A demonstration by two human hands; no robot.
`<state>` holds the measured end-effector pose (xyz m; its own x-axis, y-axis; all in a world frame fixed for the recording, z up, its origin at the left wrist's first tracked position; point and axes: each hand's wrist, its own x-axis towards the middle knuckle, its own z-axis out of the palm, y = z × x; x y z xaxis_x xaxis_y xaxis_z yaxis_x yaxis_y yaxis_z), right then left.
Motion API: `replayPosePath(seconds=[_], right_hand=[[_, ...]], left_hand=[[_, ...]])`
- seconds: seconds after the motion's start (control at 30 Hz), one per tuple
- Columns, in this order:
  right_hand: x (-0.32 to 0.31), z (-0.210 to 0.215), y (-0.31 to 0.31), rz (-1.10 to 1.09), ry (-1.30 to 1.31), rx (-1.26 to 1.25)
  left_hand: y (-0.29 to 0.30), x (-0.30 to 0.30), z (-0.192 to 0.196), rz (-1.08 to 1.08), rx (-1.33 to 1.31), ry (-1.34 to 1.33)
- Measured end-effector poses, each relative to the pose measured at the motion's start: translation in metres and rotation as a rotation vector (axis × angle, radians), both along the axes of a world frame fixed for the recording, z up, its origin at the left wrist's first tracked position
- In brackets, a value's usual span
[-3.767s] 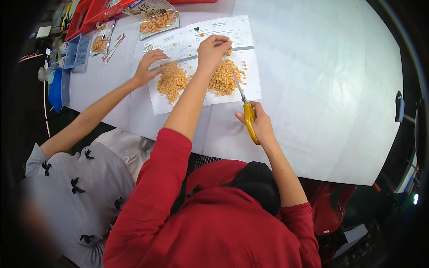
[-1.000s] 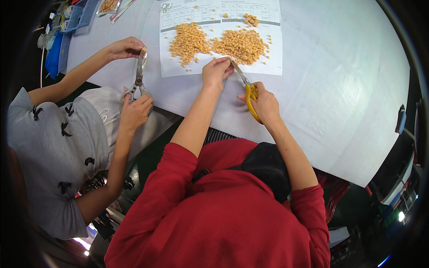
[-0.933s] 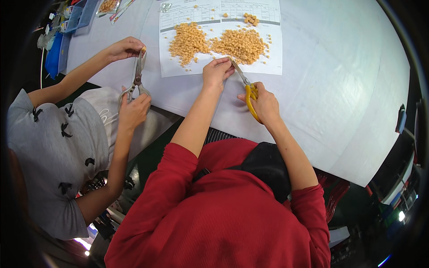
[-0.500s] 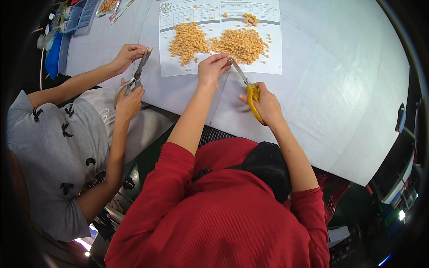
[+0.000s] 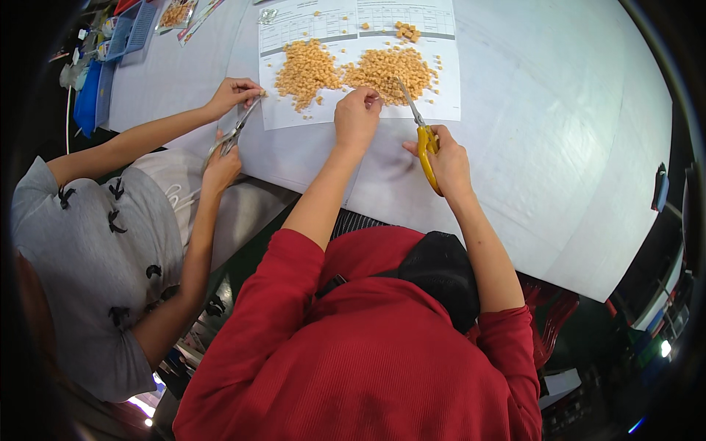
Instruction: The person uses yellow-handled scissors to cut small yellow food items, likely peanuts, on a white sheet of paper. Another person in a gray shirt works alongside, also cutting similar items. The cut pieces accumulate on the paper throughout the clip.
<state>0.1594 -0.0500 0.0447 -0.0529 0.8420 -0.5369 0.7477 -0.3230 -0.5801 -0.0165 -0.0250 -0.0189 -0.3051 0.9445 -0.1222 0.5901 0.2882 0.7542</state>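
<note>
My right hand (image 5: 448,163) is closed round the yellow handles of a pair of scissors (image 5: 427,156). Their blades point away from me, and the tips reach over the right-hand pile of small tan cubes (image 5: 390,72). At the near edge of that pile is my left hand (image 5: 357,119), its fingers drawn together; anything pinched in them is too small or hidden to make out. A second pile of tan cubes (image 5: 305,72) lies to the left. Both piles rest on white printed sheets (image 5: 441,107).
On my left, a co-worker's hands (image 5: 234,97) hold silver scissors (image 5: 235,134) and a small piece. A few larger tan cubes (image 5: 407,31) sit beyond the right pile. Blue baskets (image 5: 134,29) and a clear bag (image 5: 176,13) occupy the far left of the white table (image 5: 559,147).
My left fingers have come away from the scissor tips and moved slightly right. The scissors have swung more upright and further over the pile. The co-worker's hands have shifted right.
</note>
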Motion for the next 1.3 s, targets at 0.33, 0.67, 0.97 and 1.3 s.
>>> replayPosePath(seconds=[0.33, 0.67, 0.97, 1.3], right_hand=[[-0.003, 0.009, -0.009, 0.033, 0.049, -0.035], [-0.012, 0.01, -0.016, 0.104, 0.054, -0.013], [-0.001, 0.005, -0.012, 0.066, 0.008, 0.075], [0.028, 0.014, -0.005, -0.11, 0.021, 0.045]], left_hand=[[0.008, -0.004, 0.0, 0.35, -0.252, -0.683], [0.002, -0.003, 0.021, 0.652, -0.391, -1.466], [0.004, 0.012, 0.035, 0.51, -0.304, -1.145], [0.004, 0.041, 0.007, -0.133, 0.136, 0.172]])
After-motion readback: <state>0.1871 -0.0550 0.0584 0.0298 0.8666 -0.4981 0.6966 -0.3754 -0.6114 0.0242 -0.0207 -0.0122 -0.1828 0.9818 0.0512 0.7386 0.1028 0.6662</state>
